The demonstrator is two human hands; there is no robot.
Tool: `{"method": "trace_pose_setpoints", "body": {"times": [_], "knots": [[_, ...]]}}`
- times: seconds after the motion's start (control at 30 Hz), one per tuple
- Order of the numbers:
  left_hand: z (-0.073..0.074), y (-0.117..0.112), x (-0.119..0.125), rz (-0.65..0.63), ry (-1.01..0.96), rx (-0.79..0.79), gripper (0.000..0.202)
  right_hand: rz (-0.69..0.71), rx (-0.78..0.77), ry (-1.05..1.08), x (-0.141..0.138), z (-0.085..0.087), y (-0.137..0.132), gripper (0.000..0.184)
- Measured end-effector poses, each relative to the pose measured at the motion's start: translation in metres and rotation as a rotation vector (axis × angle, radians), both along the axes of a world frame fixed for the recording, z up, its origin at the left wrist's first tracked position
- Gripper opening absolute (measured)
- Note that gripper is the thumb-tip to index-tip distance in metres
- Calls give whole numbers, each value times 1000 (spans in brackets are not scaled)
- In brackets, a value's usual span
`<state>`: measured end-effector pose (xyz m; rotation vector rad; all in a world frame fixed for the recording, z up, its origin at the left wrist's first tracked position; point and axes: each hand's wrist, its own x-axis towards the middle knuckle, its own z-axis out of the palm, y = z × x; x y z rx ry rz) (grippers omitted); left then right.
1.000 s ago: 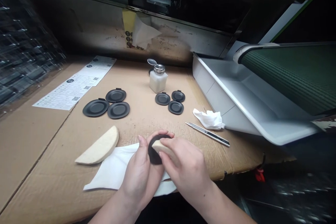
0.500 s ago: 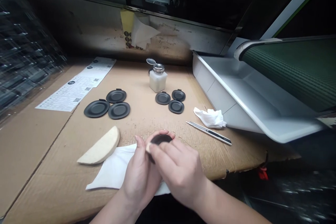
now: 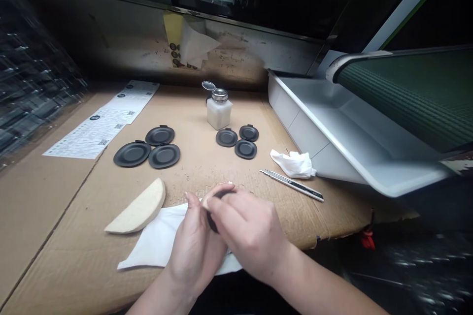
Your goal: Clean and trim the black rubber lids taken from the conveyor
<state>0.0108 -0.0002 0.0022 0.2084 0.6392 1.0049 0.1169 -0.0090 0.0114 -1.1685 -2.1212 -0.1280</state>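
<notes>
**A black disc (image 3: pixel 213 221) stands on edge between my hands**

My left hand (image 3: pixel 194 251) is closed around the disc from below, fingers curled up behind it, holding it tilted on edge rather than flat. Being round, the disc has no long axis. Its face turns toward my right hand (image 3: pixel 248 231), which lies over it, coming in from the lower right with the wrist angled inward. That hand is closed narrow, pinching a pale foam wedge (image 3: pixel 205 202) against the disc's upper rim; only a sliver of foam shows past my fingertips. Both forearms rise from below, close together.

A white cloth (image 3: pixel 155 238) lies just under my hands, and a half-moon foam pad (image 3: pixel 137 208) rests left of them on the cardboard-covered table (image 3: pixel 48 226). Ahead of my hands sit three larger black lids (image 3: pixel 159 135), three smaller black lids (image 3: pixel 245 149) and a dispenser bottle (image 3: pixel 218 114). Ahead and to the right are a utility knife (image 3: pixel 291 184), a crumpled tissue (image 3: pixel 293 165) and a white tray (image 3: pixel 303 133).
</notes>
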Motion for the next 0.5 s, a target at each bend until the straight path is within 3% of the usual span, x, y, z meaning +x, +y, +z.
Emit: {"method": "trace_pose_setpoints", "body": {"times": [0.17,0.33,0.5], "knots": [[1,1,2,37,29,-12,55,167,-109,-84,26,0,-23,22],[0,4,3,54,12,-10,49,-20,-155,117,65,7,-20,20],[-1,1,4,16,37,124,49,-50,-136,127,50,4,-19,19]]}}
